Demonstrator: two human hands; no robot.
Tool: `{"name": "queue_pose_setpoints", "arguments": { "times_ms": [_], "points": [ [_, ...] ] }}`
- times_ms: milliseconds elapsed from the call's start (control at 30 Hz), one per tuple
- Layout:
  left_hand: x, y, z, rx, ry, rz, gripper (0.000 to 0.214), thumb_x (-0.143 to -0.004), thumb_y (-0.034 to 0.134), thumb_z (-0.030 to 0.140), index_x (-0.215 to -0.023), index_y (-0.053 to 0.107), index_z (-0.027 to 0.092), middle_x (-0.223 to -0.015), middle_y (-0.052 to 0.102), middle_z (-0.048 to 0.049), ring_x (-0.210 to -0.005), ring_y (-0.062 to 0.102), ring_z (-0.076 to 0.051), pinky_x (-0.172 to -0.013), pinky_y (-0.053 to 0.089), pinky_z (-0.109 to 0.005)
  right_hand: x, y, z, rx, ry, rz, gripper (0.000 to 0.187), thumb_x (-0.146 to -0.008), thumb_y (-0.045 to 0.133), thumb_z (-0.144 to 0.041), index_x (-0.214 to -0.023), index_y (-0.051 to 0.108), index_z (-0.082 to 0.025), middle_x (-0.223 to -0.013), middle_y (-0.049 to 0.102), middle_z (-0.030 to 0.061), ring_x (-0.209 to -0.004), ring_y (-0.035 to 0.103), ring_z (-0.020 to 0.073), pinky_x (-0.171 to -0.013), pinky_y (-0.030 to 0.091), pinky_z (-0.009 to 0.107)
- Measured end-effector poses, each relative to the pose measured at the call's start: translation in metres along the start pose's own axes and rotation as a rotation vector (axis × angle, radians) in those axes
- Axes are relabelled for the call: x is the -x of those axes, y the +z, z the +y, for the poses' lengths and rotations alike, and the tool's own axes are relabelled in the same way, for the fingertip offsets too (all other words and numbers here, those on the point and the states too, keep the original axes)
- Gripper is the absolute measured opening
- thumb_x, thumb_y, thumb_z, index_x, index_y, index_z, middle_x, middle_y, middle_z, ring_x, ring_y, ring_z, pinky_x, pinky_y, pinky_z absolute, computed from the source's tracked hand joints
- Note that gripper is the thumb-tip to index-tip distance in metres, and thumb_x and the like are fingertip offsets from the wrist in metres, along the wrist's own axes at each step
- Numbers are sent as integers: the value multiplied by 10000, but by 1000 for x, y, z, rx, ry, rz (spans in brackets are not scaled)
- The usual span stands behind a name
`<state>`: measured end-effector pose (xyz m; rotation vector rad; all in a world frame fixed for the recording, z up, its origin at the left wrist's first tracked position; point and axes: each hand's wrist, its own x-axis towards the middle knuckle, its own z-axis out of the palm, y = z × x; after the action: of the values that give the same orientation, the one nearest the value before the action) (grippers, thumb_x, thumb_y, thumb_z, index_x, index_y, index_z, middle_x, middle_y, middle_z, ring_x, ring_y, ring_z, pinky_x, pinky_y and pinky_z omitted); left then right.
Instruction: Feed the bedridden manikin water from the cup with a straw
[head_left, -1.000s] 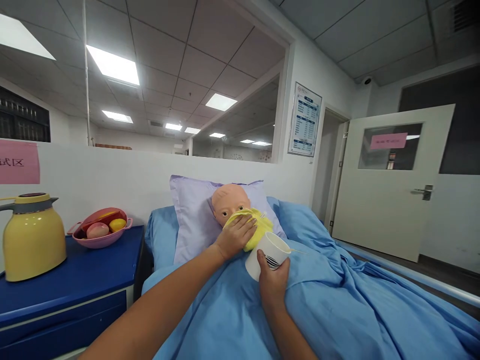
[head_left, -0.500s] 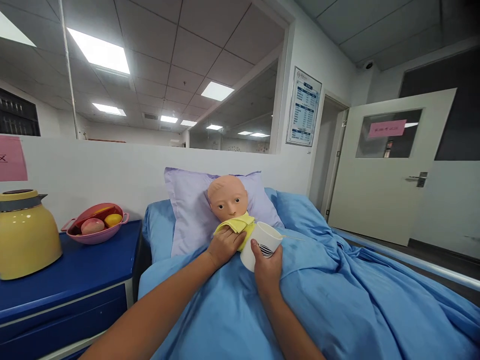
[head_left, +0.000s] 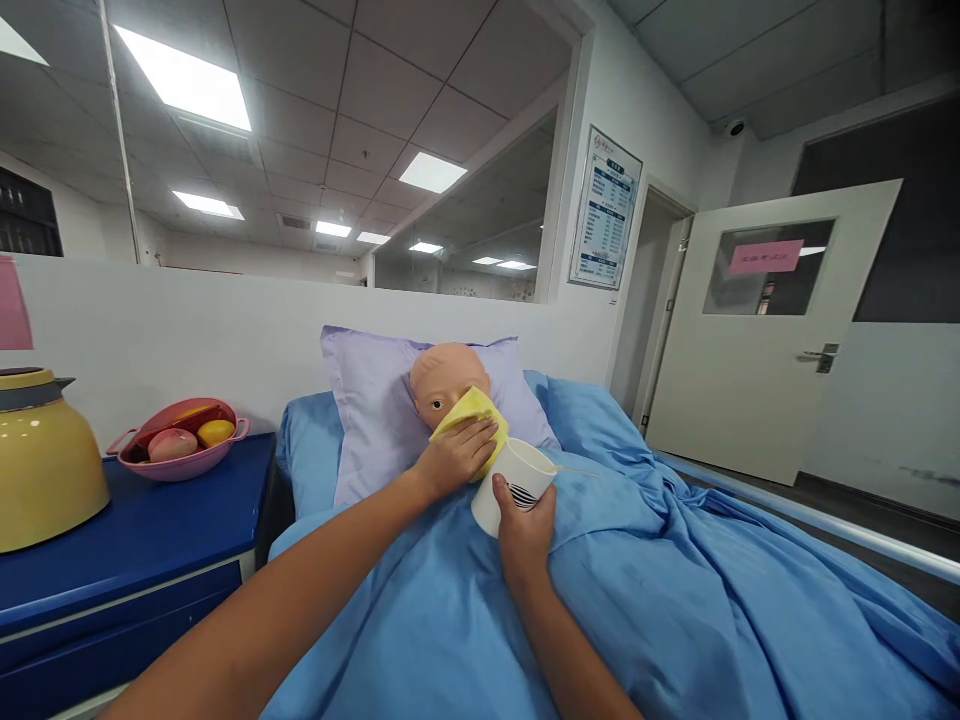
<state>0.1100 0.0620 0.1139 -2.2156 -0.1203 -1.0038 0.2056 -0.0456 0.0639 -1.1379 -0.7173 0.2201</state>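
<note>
The lightly bent left hand holds one cloth on one dummy; beside it, the right hand hugs one striped paper cup.

Bare, smooth left forearm and right forearm narrow toward the wrists; left hand and right hand bare.

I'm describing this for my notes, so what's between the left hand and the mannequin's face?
A yellow cloth lies between the left hand and the mannequin's face, covering its lower part, as the head view shows.
</note>
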Motion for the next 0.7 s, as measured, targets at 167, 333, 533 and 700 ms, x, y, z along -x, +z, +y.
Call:
{"name": "queue_pose_setpoints", "arguments": {
  "times_ms": [167,333,533,700],
  "points": [
    [39,6,19,34,-119,-46,364,-941,405,215,-1291,490,160,-1278,605,-119,-1152,587,-200,-967,496,-381,1,0,-1,0,22,-26,598,-610,730,-545,-1050,513,-205,-953,649,50,-828,617,235,-728,483,343],
    [49,-1,27,87,-179,-7,315,-948,394,217,-1216,552,168,-1214,651,-101,-1119,608,-200,-943,510,-396,0,2,1,-13,22,-29,607,-603,731,-541,-1054,511,-200,-967,642,60,-844,618,241,-741,491,361],
    [17,-26,14,161,-113,93,303,-925,412,154,-1187,558,107,-1254,615,-148,-1251,506,-209,-1036,460,-398,-1,4,6,-71,-3,-48,600,-604,747,-500,-1056,510,-185,-965,637,57,-840,611,233,-753,489,367],
    [-12,-32,2,206,-132,97,310,-934,379,166,-1190,551,137,-1275,601,-137,-1313,434,-215,-1071,430,-446,-1,3,6,-52,-18,-51,564,-637,742,-483,-1064,512,-193,-966,629,50,-822,602,220,-736,483,348]
  ]
}}
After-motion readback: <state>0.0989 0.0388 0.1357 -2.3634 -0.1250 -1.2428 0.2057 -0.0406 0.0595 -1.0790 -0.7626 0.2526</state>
